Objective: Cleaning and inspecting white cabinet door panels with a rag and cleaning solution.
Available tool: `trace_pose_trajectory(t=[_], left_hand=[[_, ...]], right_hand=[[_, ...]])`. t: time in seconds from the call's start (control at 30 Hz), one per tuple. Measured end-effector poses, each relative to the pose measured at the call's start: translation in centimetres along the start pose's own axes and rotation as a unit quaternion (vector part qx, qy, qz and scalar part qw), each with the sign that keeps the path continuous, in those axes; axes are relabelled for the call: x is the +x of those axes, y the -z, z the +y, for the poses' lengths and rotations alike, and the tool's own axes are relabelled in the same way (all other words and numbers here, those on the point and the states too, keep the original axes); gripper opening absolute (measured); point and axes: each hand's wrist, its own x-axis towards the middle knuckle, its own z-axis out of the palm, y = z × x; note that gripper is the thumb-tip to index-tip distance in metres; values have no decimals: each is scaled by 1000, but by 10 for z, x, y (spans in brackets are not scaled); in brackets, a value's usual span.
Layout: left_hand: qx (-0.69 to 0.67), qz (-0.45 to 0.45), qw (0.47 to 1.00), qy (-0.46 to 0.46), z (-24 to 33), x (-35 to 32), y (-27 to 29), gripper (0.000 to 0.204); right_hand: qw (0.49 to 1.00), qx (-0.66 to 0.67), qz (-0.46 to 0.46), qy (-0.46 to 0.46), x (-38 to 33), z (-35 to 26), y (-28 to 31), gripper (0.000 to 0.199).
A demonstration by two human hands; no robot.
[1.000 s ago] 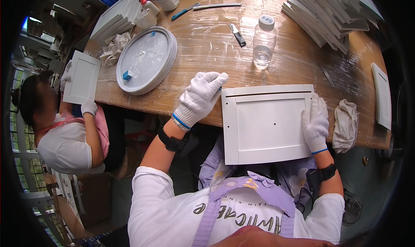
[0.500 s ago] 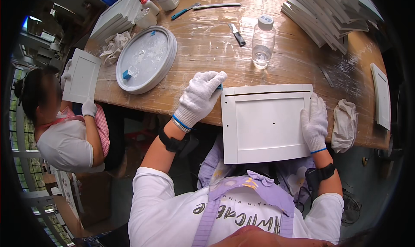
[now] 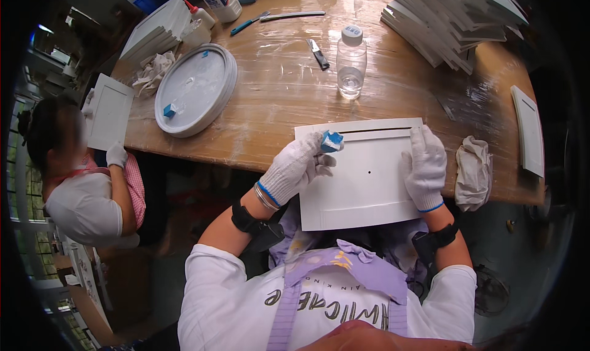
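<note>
Blue block over white panel
Your left hand pinches the block near the panel's upper left corner; your right hand lies on its right edge, apparently to steady it, its closure unclear. The panel overlaps the table's near edge, probably for reach. Printing marks the white jug, bottle cap and your shirt.

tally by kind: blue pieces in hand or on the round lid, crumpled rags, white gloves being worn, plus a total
Blue pieces: 3 (1 in the left hand, 2 on the round grey lid)
Crumpled rags: 2
Worn white gloves: 4 (left hand, right hand, both co-worker's hands)
Total: 9
</note>
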Motion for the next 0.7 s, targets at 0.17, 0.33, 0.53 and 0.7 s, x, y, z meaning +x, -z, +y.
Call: trace_pose_trajectory(t=[0.17, 0.33, 0.53, 0.7], left_hand=[[-36, -35, 998, 48, -25, 12, -25, 47], [-66, -76, 991, 83, -49, 21, -36, 44], [391, 82, 902, -160, -43, -14, -42, 32], [541, 306, 749, -229, -46, -61, 2, 28]], right_hand=[[782, 591, -136, -145, 10, -32, 3, 51], [767, 621, -147, -61, 9, -46, 11, 43], [579, 757, -151, -263, -16, -1, 8, 35], [626, 690, -68, -359, -30, 61, 27, 38]])
